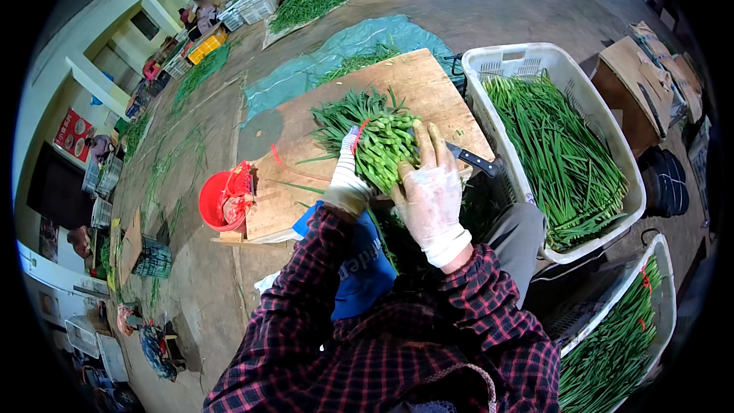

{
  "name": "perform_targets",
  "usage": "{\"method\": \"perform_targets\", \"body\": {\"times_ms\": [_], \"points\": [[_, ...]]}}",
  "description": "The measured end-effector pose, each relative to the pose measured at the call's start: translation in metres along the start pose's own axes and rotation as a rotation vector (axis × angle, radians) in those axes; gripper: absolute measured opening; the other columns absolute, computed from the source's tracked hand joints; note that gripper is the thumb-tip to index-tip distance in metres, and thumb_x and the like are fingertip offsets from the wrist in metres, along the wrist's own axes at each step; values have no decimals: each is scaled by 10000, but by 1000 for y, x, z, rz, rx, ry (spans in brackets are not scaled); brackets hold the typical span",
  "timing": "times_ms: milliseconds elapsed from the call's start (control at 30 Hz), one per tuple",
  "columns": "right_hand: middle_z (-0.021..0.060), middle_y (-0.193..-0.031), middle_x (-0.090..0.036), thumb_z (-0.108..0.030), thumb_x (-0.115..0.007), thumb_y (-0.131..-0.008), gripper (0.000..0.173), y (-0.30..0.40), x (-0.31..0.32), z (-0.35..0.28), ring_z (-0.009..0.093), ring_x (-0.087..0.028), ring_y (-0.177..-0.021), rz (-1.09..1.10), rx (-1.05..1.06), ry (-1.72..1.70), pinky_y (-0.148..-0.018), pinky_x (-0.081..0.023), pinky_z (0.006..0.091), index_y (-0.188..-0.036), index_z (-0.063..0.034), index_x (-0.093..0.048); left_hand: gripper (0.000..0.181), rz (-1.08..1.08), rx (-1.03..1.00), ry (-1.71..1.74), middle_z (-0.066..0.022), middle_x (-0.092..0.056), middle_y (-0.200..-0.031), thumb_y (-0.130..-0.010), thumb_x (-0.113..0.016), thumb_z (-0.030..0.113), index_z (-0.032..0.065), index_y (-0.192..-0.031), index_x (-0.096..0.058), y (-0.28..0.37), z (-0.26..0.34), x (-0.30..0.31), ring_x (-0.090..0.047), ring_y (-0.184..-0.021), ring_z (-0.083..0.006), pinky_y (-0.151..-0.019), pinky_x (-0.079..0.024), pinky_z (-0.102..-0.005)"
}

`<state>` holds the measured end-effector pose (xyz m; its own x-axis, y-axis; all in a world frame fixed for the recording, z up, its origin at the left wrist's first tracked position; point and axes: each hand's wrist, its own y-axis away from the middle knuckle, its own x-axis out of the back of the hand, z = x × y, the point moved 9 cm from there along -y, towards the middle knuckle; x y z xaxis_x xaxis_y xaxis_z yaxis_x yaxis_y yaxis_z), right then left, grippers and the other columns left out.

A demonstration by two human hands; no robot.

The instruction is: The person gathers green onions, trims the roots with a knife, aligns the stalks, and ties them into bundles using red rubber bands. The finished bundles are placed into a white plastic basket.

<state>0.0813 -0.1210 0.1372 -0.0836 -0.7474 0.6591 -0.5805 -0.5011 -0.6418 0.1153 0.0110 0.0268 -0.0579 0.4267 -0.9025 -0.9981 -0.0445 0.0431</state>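
Note:
My left hand (351,175), in a striped glove, grips a bundle of green garlic chives (381,146) around its side. A red tie (360,135) circles the bundle, whose pale cut ends face right and towards me. Against those ends rest the spread fingers of my right hand (430,195), in a whitish, stained glove. A knife with a black handle (479,162) lies at the right edge of the wooden board (287,198); its blade is partly hidden behind my right hand. Loose green leaves and a red strip (281,160) lie left of the bundle.
A red bucket (209,201) holding red ties stands at the board's left. On the right are a white crate (636,183) of loose chives and another crate (668,298) with tied bundles. Teal sheeting (367,34) covers floor beyond. Other people sit at the far left.

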Motion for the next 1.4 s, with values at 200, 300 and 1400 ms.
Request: {"method": "perform_targets", "body": {"times_ms": [200, 300, 1400], "points": [[210, -1315, -457, -70, -720, -610, 191, 12, 1, 17, 373, -430, -1214, 89, -9, -154, -981, -381, 442, -752, -11, -607, 422, 21, 25, -17, -103, -588, -1198, -961, -407, 392, 80, -1213, -540, 0, -13, 0, -556, -1091, -267, -966, -444, -408], [201, -1312, -463, -72, -727, -610, 208, 17, -4, 26, 369, -452, -1193, 112, -26, -315, -967, -397, 424, -766, -17, -602, 428, 132, 13, -4, -103, -590, -1195, -960, -401, 400, 82, -1209, -543, 5, -13, 2, -557, -1086, -271, -961, -446, -411], [258, -1342, -415, -127, -752, -662, 276, 29, -8, 30, 414, -396, -1244, -68, -35, -298, -1037, -331, 461, -868, 1, -620, 523, 253, 93, -64, -102, -585, -1211, -947, -347, 489, 89, -1231, -529, 8, -32, 29, -559, -1094, -279, -959, -446, -424]]}}
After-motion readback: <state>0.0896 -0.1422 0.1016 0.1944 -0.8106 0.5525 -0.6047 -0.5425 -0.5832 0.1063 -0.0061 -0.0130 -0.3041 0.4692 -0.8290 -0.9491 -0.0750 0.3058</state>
